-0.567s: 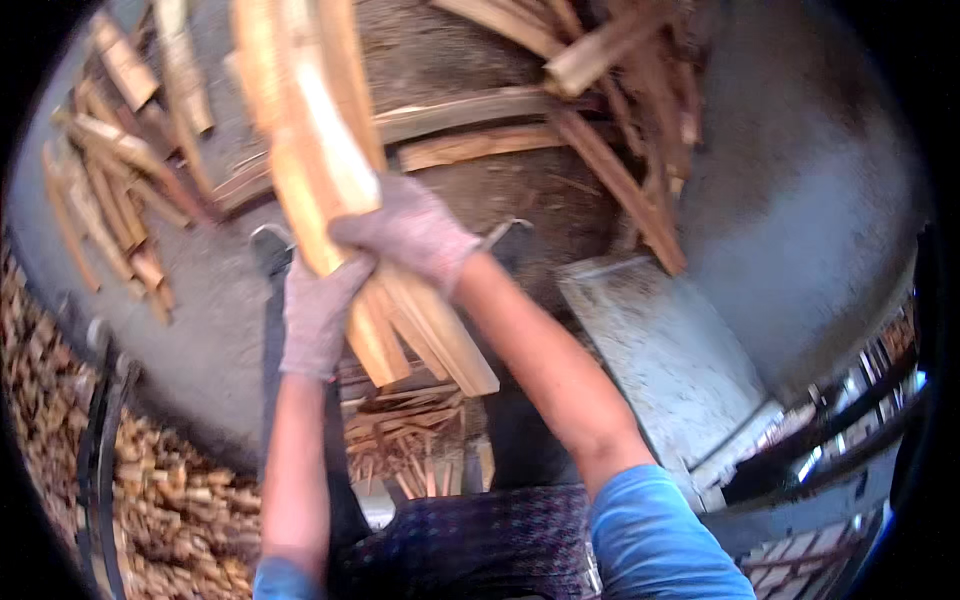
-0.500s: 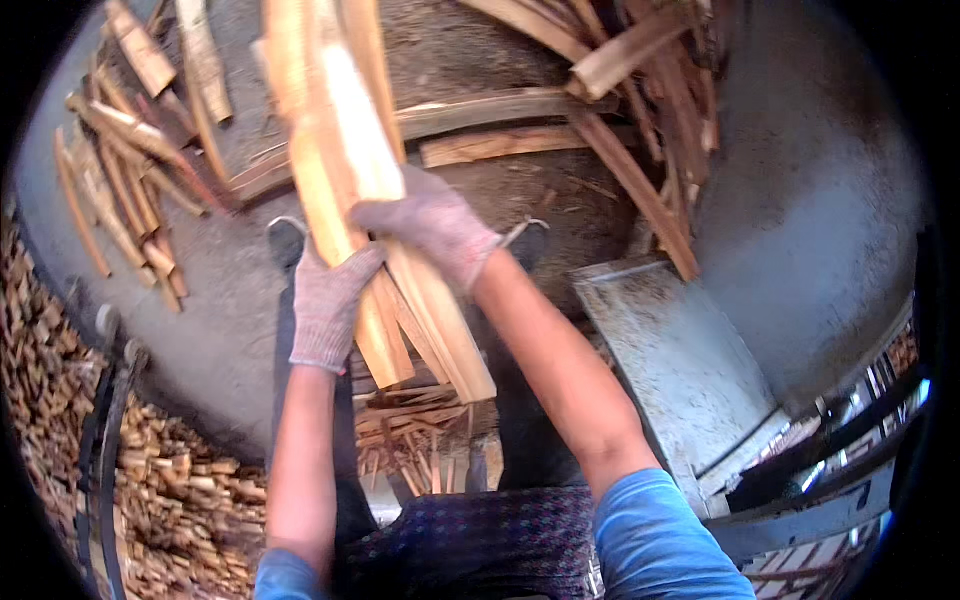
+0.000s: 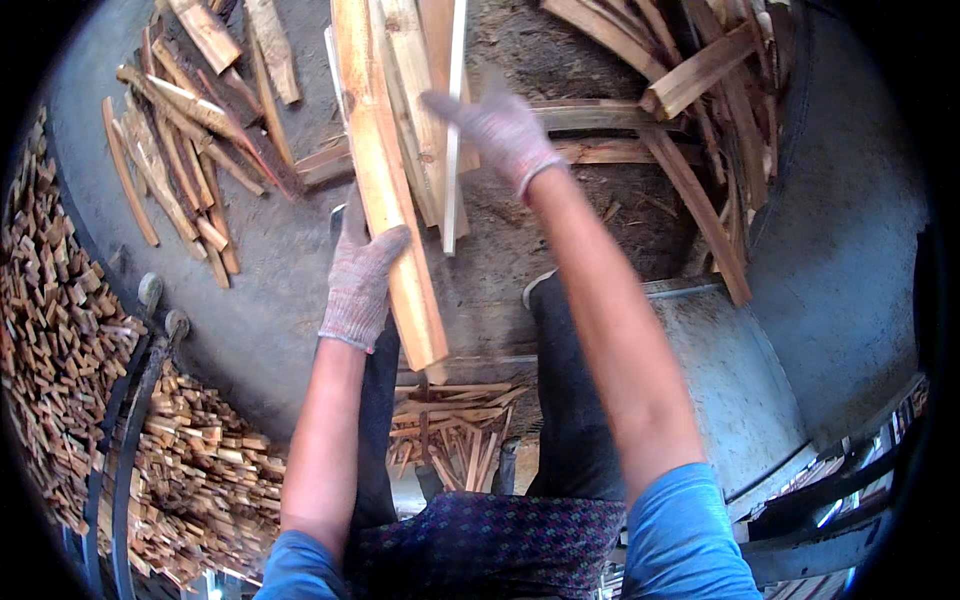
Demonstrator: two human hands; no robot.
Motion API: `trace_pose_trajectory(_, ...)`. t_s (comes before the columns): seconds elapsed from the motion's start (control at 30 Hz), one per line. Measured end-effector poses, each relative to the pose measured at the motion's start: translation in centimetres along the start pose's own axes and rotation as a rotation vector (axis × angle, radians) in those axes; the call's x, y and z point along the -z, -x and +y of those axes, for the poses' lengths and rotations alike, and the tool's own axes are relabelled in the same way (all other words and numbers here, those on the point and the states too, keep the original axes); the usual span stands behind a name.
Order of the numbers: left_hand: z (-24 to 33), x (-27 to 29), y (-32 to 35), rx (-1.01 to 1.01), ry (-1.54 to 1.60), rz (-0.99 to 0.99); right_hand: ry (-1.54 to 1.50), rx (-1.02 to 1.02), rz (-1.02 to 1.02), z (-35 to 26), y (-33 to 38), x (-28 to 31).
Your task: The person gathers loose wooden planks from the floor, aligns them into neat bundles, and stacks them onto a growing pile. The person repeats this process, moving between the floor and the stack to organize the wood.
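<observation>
My left hand, in a grey knit glove, grips the near end of a long pale wooden plank that runs up and away from me. Beside it lie several more split planks in the same bundle. My right hand, also gloved, is stretched forward with its fingers spread, resting on the far part of that bundle next to a thin white slat. Between my legs sits a small pile of short split sticks.
Loose slabs of wood lie on the grey concrete at upper left, and more long boards are heaped at upper right. A big heap of small chopped pieces fills the left side. A flat grey metal plate lies at right.
My right hand has let go of the planks' near part and reached forward along the bundle, fingers now spread. My left hand has slid up along the plank. The view has tilted forward.
</observation>
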State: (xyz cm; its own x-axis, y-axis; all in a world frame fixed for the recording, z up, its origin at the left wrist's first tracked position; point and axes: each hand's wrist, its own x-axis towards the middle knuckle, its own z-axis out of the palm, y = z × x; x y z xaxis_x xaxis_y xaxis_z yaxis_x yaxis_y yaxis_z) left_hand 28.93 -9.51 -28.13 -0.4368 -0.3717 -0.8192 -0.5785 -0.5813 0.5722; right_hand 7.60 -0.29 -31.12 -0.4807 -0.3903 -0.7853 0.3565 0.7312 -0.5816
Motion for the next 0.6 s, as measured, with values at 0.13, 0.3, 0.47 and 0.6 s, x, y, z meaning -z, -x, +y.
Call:
trace_pose_trajectory(0.13, 0.0, 0.3, -0.9, -0.041, -0.27, 0.051, -0.206, -0.037, -0.299, 1.4, 4.2, -6.4)
trace_pose_trajectory(0.3, 1.9, -0.4, -1.1, -0.119, -0.324, 0.258, -0.266, -0.123, 0.083, 1.6, 1.3, -8.3)
trace_pose_trajectory(0.47, 1.4, 1.0, -1.4, -0.145, -0.412, 0.397, 0.224, -0.035, 0.081, 4.1, -0.1, -3.2)
trace_pose_trajectory(0.6, 1.8, -0.4, -0.3, -0.11, -0.36, 0.366, 0.396, 0.164, 0.38, 11.1, 5.3, 3.3)
